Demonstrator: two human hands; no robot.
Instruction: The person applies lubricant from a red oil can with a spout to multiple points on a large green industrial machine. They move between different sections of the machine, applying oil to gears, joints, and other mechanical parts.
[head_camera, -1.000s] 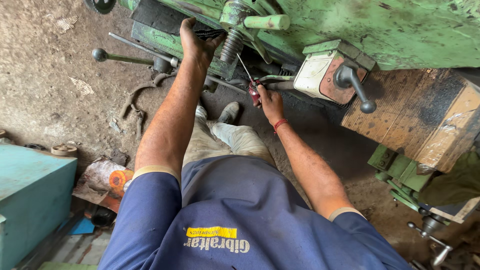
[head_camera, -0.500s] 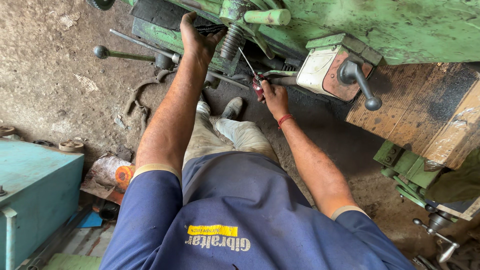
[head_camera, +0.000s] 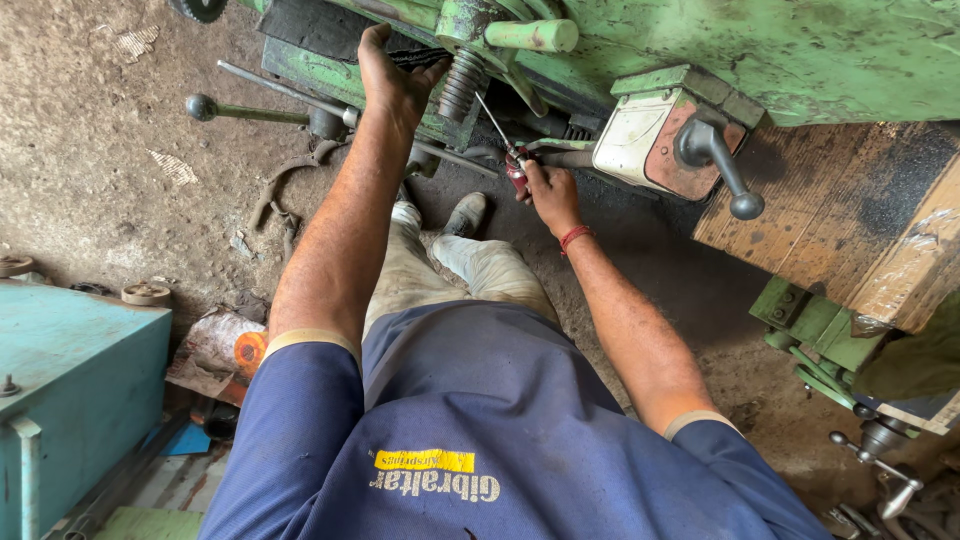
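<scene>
Below a green machine (head_camera: 800, 50), left hand (head_camera: 393, 75) gripping a dark chain (head_camera: 415, 62) beside a threaded shaft (head_camera: 460, 85), right hand (head_camera: 548, 192) closed around red oil can (head_camera: 516, 170), thin spout angled up toward shaft.

Teal metal cabinet (head_camera: 70, 380) at lower left with rusty round discs (head_camera: 146, 294) just beyond it, crumpled orange-and-white wrapper (head_camera: 225, 355) on dusty dirt floor (head_camera: 90, 130), curved rusty metal hooks (head_camera: 285, 185) farther up, worn black-stained wooden block (head_camera: 850, 220) at right, ball-ended black lever (head_camera: 715, 165) beside it.
</scene>
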